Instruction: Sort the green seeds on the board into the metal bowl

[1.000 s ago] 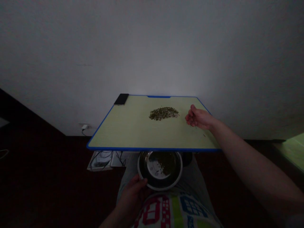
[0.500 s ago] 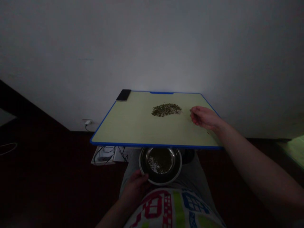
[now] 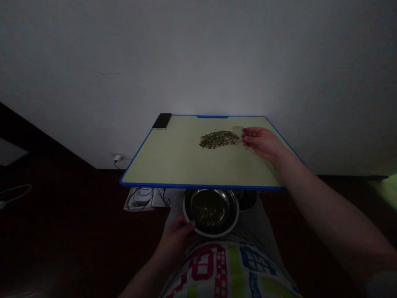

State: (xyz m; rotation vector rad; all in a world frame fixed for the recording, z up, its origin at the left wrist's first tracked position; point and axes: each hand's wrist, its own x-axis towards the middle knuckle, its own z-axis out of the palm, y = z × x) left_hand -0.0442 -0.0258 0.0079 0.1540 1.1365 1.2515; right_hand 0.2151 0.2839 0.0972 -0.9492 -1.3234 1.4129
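1. Just changed: brought leftward with the right hand (image 3: 260, 142), closing the small gap seen half a second ago, up to the right end of a flat heap of grains (image 3: 217, 140).
2. Meaning, as a judgement: probably puts the loose, thinner scatter at that end within reach of the fingertips. Lies thicker farther left of them.
3. Right fingers: stretched out more than half a second ago, loosely side by side, with a narrow gap seeming to show toward the thumb. Too dim to make out whether pinching a grain, or whether touching the heap or hovering just beside it.
4. Left hand (image 3: 176, 236): gripping the near left side of a round metal bowl (image 3: 214, 236), thumb hooked over the rim, other fingers mostly hidden beneath or behind.
5. In the bowl, ahead and to the right of the left thumb: more small grains, spread wider across the bottom than a second ago.
6. Below the right fingers: a pale table (image 3: 167, 165) with blue edging. Nearer the body and lower, past the table's front edge: the bowl, over the lap.
7. Far left of the right fingers, at the back corner: a dark phone (image 3: 161, 121). Beyond the fingertips: a plain wall (image 3: 217, 62).
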